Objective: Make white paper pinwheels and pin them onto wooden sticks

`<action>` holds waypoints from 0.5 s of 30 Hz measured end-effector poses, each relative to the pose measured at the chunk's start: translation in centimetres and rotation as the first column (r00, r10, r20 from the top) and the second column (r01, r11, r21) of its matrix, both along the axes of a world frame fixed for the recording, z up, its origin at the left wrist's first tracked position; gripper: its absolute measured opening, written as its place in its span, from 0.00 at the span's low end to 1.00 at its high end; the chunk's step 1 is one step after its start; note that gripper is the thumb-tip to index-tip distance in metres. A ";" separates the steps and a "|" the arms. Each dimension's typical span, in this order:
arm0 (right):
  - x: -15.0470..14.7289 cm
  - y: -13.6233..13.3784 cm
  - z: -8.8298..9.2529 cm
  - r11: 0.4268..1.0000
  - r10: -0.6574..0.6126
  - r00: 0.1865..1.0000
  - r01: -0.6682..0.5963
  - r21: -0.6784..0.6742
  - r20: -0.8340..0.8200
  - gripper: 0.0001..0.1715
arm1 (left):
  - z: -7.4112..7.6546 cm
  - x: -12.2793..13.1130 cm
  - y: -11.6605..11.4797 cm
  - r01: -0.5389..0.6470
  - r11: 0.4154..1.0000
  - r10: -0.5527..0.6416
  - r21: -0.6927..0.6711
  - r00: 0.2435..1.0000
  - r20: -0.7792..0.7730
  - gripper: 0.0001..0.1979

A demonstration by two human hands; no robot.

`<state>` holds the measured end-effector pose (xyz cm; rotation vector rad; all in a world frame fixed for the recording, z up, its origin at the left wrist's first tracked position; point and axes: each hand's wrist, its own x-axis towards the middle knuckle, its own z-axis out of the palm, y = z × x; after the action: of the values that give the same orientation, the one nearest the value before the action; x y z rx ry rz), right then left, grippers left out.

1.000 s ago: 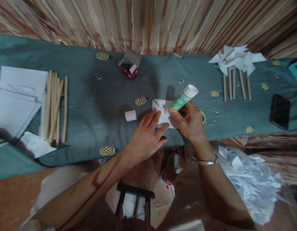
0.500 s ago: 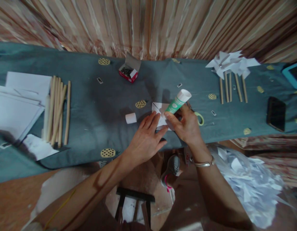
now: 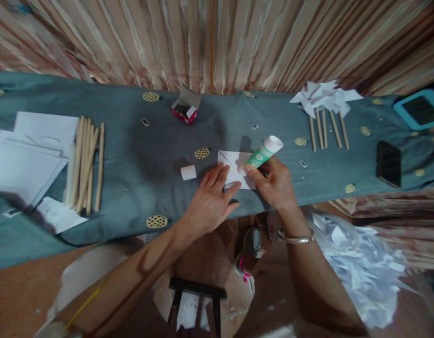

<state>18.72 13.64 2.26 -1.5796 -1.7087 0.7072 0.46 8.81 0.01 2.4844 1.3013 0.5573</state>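
A small square of white paper [image 3: 234, 164] with cut slits lies flat on the cloth in front of me. My left hand [image 3: 213, 197] rests on its left side with fingers stretched out, pressing it down. In my right hand [image 3: 275, 183] is a green and white glue stick [image 3: 262, 154], gripped by thumb and fingers and tilted, its lower end at the paper's middle. The white glue stick cap [image 3: 188, 172] lies on the cloth left of the paper.
Left are white paper sheets [image 3: 26, 155] and several wooden sticks [image 3: 85, 164]. A red box [image 3: 184, 111] of small metal pieces stands open behind. Paper pinwheels [image 3: 324, 98], a black phone [image 3: 389, 163] and a blue-framed device [image 3: 421, 110] lie right. A bag of paper scraps [image 3: 361, 267] is below.
The glue stick's lower end has shifted slightly right across the paper, with my right hand. My left hand still lies on the paper. The whole view has turned a little.
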 end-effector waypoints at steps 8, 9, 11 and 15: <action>2.5 -0.2 0.3 0.966 -0.256 0.779 0.190 -0.174 -0.573 0.15 | -0.5 -0.2 -0.2 0.012 0.999 -0.013 0.050 0.999 0.031 0.22; 2.5 -0.3 0.3 0.960 -0.274 0.721 0.171 -0.220 -0.636 0.15 | -0.5 -0.3 -0.2 0.019 0.998 -0.023 0.067 0.999 0.046 0.23; 2.4 -0.7 0.3 0.950 -0.303 0.616 0.129 -0.285 -0.727 0.14 | -0.4 -0.9 -0.2 0.030 0.994 -0.038 0.110 0.996 0.077 0.24; 2.2 -1.3 0.6 0.938 -0.333 0.481 0.083 -0.335 -0.811 0.14 | 0.5 -3.2 0.4 -0.088 0.978 0.065 0.189 0.990 0.123 0.25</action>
<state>20.88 12.38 2.83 -1.1879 -0.6553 1.3427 -2.78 9.20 0.55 2.5182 1.3603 0.8737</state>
